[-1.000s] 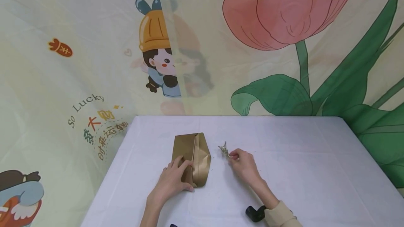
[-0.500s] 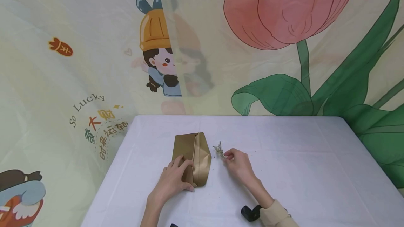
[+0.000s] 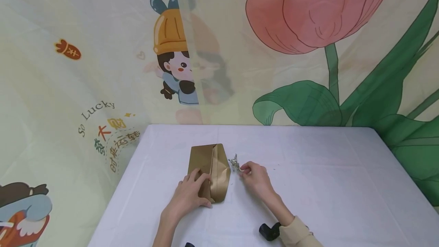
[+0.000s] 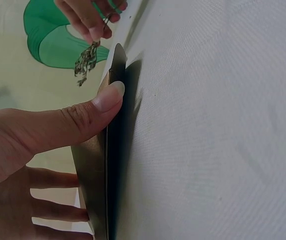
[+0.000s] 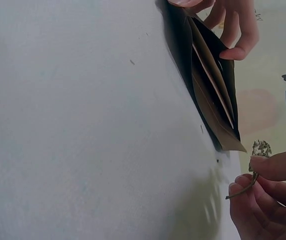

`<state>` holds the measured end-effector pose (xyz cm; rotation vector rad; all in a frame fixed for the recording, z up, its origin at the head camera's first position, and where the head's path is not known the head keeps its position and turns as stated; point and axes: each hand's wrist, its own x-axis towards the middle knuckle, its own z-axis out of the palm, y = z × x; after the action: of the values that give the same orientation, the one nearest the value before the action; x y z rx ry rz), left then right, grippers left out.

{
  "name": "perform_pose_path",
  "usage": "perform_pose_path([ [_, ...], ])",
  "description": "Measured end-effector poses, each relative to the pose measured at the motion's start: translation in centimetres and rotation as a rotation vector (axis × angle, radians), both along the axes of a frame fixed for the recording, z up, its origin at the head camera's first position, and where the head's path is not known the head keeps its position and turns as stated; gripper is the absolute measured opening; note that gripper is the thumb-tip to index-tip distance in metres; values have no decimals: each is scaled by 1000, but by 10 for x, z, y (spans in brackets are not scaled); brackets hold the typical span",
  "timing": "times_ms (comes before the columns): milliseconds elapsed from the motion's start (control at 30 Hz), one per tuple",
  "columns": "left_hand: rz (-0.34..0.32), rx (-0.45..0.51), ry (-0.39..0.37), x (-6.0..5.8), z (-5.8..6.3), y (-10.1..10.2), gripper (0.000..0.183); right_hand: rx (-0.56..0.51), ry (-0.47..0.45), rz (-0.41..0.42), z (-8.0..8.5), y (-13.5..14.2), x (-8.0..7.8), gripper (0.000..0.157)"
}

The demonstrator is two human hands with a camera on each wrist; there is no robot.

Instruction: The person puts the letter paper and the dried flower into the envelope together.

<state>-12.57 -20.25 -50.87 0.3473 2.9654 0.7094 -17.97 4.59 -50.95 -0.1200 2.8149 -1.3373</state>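
A gold paper envelope (image 3: pixel 219 180) lies on the table with its flap unfolded to the right. My left hand (image 3: pixel 186 193) grips its left part, thumb at the near edge and fingers spread over the top. The right wrist view shows the mouth of the envelope (image 5: pixel 217 95) gaping, with paper layers inside. Just right of the flap, my right hand (image 3: pixel 257 180) pinches a small dried flower sprig (image 3: pixel 235 163) by its stem between thumb and fingers. The sprig's head points towards the envelope, and its stem end sticks out past the fingers in the right wrist view.
A white cloth covers the table (image 3: pixel 326 186). Tiny plant crumbs (image 5: pixel 132 62) are scattered on it to the right of the envelope. Behind the table hangs a printed curtain (image 3: pixel 219 113). A black device (image 3: pixel 269 231) sits at the right wrist beside a beige sleeve (image 3: pixel 298 233).
My right hand has moved left with the sprig, bringing it close beside the envelope's flap. The left hand and the envelope have stayed in place.
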Motion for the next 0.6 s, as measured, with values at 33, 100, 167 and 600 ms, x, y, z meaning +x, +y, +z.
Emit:
perform_pose_path([
  [33,-1,0,1,0,0,0,77,-1,1,2,0,-1,0,15],
  [100,-2,-1,3,0,0,0,77,-8,3,8,0,-2,0,14],
  [167,-2,0,4,0,0,0,77,-13,-1,10,0,-4,0,14],
  [600,0,-3,-5,0,0,-1,79,-36,-8,13,-2,-13,-1,13],
])
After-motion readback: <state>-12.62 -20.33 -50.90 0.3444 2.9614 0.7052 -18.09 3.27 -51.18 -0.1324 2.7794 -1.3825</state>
